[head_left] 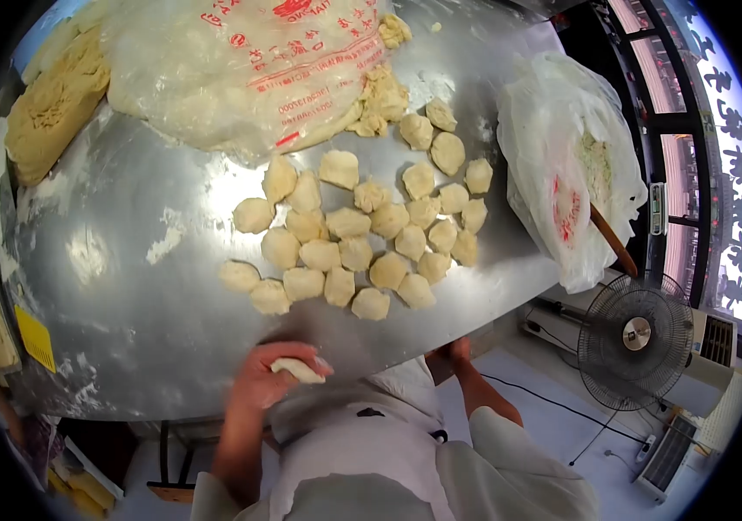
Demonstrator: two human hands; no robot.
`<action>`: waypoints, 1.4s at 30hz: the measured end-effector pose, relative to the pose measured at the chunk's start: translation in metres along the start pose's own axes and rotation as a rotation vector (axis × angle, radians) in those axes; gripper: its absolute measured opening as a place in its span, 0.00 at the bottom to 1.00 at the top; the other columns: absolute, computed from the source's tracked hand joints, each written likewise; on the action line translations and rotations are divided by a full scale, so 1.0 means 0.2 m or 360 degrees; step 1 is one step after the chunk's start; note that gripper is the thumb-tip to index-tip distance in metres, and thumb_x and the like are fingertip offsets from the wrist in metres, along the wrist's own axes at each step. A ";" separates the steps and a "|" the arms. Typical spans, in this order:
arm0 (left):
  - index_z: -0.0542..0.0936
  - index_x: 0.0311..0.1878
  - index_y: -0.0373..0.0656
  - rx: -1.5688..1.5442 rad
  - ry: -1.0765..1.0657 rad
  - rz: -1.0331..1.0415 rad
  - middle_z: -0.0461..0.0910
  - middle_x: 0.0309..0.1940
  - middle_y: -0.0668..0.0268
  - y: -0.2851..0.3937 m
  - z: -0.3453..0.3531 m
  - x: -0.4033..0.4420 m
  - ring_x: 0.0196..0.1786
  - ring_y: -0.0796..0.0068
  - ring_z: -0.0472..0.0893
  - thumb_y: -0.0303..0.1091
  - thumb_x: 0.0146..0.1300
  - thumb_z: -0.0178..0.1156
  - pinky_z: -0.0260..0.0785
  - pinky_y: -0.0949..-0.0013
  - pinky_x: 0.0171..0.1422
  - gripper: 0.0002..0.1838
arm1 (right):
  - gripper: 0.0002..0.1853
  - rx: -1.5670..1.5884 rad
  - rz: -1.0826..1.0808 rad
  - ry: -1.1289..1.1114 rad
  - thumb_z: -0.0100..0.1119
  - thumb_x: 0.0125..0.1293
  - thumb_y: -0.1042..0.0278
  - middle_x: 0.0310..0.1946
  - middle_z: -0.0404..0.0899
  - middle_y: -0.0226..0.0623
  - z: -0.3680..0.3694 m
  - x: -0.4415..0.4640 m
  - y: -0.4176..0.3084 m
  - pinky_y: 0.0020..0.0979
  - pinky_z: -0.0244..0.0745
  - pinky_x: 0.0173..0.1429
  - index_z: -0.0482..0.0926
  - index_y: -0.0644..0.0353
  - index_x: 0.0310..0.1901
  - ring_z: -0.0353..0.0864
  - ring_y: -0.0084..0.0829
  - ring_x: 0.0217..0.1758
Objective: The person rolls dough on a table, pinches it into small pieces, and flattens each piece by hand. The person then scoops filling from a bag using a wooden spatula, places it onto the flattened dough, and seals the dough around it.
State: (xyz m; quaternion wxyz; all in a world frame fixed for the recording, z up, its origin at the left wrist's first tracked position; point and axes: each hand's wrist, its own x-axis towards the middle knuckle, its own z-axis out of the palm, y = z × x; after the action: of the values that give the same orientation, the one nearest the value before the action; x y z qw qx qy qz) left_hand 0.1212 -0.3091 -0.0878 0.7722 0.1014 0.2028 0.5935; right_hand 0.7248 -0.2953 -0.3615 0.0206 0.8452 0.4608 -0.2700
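My left hand (260,375) is at the table's near edge, its fingers closed round a small pale piece of dough (298,371). My right hand (459,349) is low at the table's right front edge, beside my apron; its fingers are mostly hidden. Many rounded dough pieces (320,254) lie in a loose cluster on the metal table (154,321), just beyond my left hand. Behind them, a large mass of dough lies under a clear plastic sheet with red print (241,78). Crumbly dough scraps (384,95) sit at its right edge.
A darker dough slab (60,104) lies at the far left. On the right stands a white plastic bag (553,148) with a brown wooden handle (612,239) sticking out. Beyond the table's right edge are a black fan (637,334) and a cable (553,401) on the floor.
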 end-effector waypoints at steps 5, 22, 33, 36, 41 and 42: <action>0.84 0.61 0.32 0.0190 -0.0174 -0.0292 0.89 0.51 0.51 0.06 0.05 0.03 0.62 0.45 0.85 0.31 0.70 0.69 0.75 0.45 0.70 0.20 | 0.31 0.0198 -0.0146 -0.0142 0.43 0.82 0.47 0.55 0.85 0.63 -0.05 -0.02 -0.19 0.51 0.77 0.64 0.83 0.71 0.57 0.83 0.59 0.61; 0.81 0.59 0.27 0.0192 0.0079 -0.0418 0.88 0.47 0.43 0.04 -0.06 -0.04 0.50 0.44 0.89 0.17 0.58 0.66 0.84 0.41 0.56 0.23 | 0.06 0.1008 -0.0277 -0.0129 0.62 0.75 0.77 0.37 0.88 0.38 -0.94 -0.32 -0.95 0.33 0.82 0.45 0.83 0.69 0.49 0.87 0.27 0.38; 0.78 0.69 0.38 0.0175 0.0181 0.0088 0.83 0.59 0.47 -0.19 0.14 0.02 0.56 0.55 0.84 0.35 0.70 0.72 0.81 0.57 0.57 0.27 | 0.19 0.1763 -0.1121 0.0531 0.63 0.75 0.75 0.34 0.80 0.34 -2.03 -0.33 -1.56 0.24 0.73 0.38 0.75 0.68 0.65 0.77 0.20 0.31; 0.76 0.73 0.42 0.0020 0.0084 0.0046 0.78 0.66 0.48 -0.28 0.38 0.23 0.56 0.55 0.85 0.36 0.76 0.66 0.85 0.56 0.60 0.25 | 0.24 0.1653 -0.1237 0.0311 0.69 0.73 0.72 0.39 0.84 0.34 -2.14 -0.23 -1.71 0.23 0.73 0.36 0.75 0.67 0.67 0.77 0.18 0.32; 0.70 0.76 0.39 -0.0009 0.0085 -0.0150 0.80 0.64 0.47 -0.49 0.69 0.53 0.61 0.55 0.84 0.36 0.78 0.64 0.83 0.55 0.66 0.29 | 0.12 0.1425 -0.1403 0.0305 0.71 0.73 0.66 0.37 0.87 0.31 -2.16 -0.02 -1.90 0.24 0.75 0.39 0.87 0.66 0.50 0.79 0.18 0.34; 0.69 0.77 0.38 0.0027 0.0049 -0.0178 0.80 0.63 0.48 -0.53 0.75 0.59 0.62 0.55 0.84 0.35 0.78 0.64 0.82 0.55 0.67 0.29 | 0.11 0.1373 -0.1541 0.0347 0.71 0.74 0.66 0.37 0.87 0.31 -2.14 0.01 -1.94 0.24 0.76 0.41 0.87 0.66 0.49 0.80 0.19 0.35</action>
State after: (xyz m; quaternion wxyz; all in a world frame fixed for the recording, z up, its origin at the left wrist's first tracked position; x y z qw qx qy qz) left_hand 0.3043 -0.2129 -0.0190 0.8000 0.0874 0.2252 0.5493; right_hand 0.6068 0.0514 0.0857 -0.4907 0.4973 0.6389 -0.3221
